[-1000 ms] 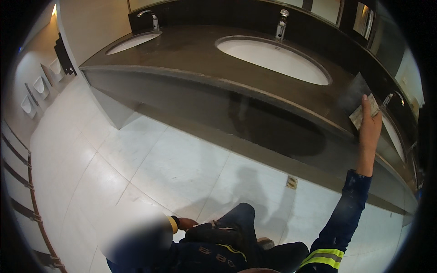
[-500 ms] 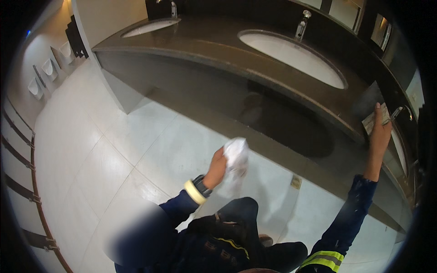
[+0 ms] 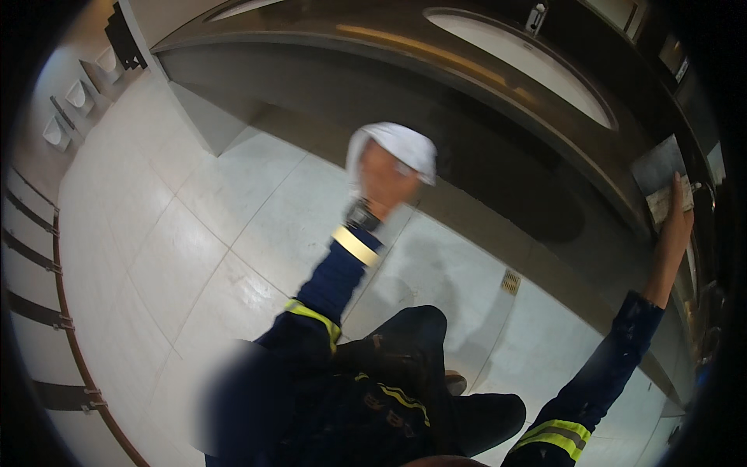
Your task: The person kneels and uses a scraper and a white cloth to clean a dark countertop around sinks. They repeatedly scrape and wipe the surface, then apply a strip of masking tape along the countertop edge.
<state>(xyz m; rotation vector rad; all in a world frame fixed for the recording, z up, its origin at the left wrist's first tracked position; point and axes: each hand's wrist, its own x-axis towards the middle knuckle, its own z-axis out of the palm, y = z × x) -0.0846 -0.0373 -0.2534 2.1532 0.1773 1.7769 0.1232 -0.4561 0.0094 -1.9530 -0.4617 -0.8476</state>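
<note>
White cloth (image 3: 422,149) is gripped at twelve o'clock by the left hand (image 3: 384,177), its blurred fingers curled, and could be snagged on the counter (image 3: 381,23) if raised carelessly, while a flat grey tool (image 3: 656,162) is clasped at three o'clock by the right hand's (image 3: 676,221) closed fingers.

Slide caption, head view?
Left hand holds white cloth; right hand holds flat grey piece by dark sink counter.

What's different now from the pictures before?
The left hand came up from low by the lap and forward toward the dark counter, with a white cloth; I can't tell exactly when it was picked up. The right hand stayed by the counter, holding the same flat grey piece.
</note>
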